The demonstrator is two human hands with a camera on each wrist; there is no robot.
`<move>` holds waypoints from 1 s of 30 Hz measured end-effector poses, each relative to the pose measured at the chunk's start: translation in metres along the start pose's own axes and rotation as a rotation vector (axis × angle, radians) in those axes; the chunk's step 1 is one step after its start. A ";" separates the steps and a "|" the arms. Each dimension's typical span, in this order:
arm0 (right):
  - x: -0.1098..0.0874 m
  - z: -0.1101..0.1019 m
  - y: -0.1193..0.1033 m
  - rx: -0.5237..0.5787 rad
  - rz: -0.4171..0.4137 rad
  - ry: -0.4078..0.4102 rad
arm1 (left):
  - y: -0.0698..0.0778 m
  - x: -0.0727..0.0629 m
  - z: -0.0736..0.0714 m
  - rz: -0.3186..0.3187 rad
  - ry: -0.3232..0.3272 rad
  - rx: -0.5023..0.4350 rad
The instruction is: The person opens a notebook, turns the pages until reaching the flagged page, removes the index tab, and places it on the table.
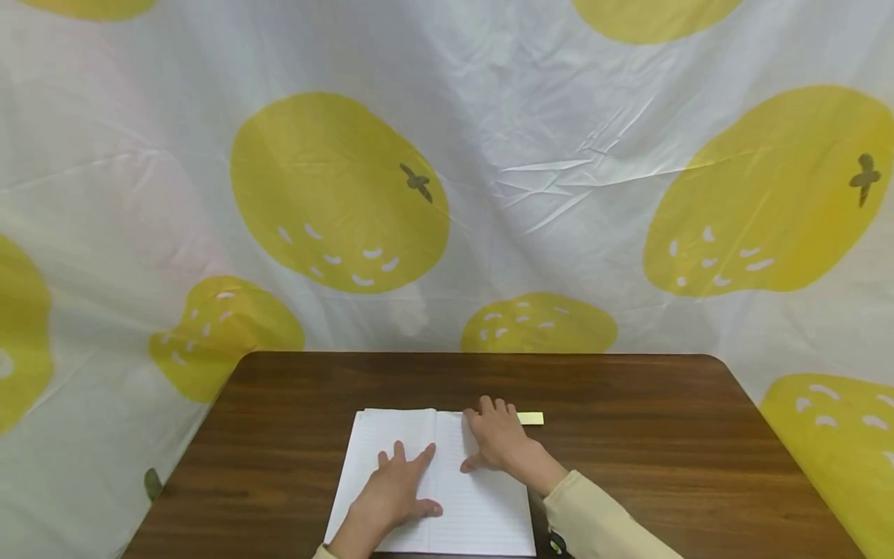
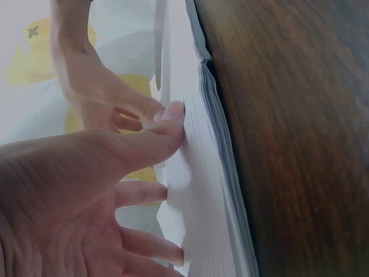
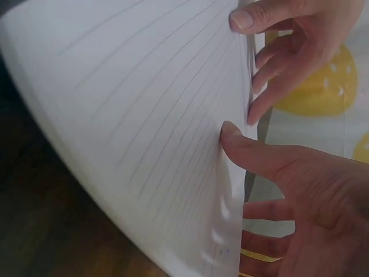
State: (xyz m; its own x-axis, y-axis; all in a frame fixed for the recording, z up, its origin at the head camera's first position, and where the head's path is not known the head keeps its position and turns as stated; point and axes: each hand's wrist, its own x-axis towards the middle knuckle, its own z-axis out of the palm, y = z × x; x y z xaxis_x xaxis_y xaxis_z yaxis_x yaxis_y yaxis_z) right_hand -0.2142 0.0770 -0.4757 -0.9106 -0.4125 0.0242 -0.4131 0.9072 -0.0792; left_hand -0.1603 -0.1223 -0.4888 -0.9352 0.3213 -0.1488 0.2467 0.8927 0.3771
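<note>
A lined notebook (image 1: 482, 512) lies open on the brown table, its two pages spread either side of the centre fold. My left hand (image 1: 396, 489) rests on the left page with fingers spread, its thumb and index finger reaching to the fold. On the upper part of the right page lies my right hand (image 1: 497, 436), fingers extended toward the top edge and thumb on the paper. A pale yellow sticky tab (image 1: 531, 418) juts out beyond the notebook's upper right edge, beside the right hand. In the left wrist view, the notebook's page edges (image 2: 222, 133) show as a thick stack.
The wooden table (image 1: 663, 435) extends to both sides of the notebook and behind it. A white cloth (image 1: 545, 233) printed with yellow fruit hangs behind the table. Close to the right sleeve (image 1: 594, 512), a small dark object (image 1: 557, 543) shows at the lower edge.
</note>
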 end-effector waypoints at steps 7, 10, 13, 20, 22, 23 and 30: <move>-0.007 0.001 0.012 0.044 0.030 0.003 | 0.001 0.000 -0.003 0.007 0.004 -0.005; -0.011 0.002 0.017 0.063 0.032 0.023 | 0.002 -0.001 -0.003 0.011 0.005 -0.010; -0.017 0.003 0.021 0.085 0.023 0.047 | 0.001 -0.001 -0.002 0.012 0.003 -0.013; -0.031 0.006 0.028 0.211 0.055 0.066 | 0.000 -0.003 0.001 0.009 0.006 -0.021; -0.034 0.007 0.030 0.250 0.074 0.063 | 0.001 -0.003 0.001 0.009 0.008 -0.025; -0.036 0.008 0.031 0.264 0.081 0.065 | 0.000 -0.003 0.001 0.008 0.006 -0.027; -0.049 0.014 0.037 0.366 0.104 0.111 | 0.000 -0.004 0.002 0.016 0.012 -0.029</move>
State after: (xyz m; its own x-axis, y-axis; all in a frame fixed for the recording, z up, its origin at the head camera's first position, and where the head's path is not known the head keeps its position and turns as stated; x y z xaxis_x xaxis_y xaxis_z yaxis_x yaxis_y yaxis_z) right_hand -0.1850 0.1296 -0.4941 -0.9512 -0.2908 0.1032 -0.3060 0.8460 -0.4367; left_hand -0.1562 -0.1234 -0.4897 -0.9343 0.3311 -0.1319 0.2539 0.8781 0.4056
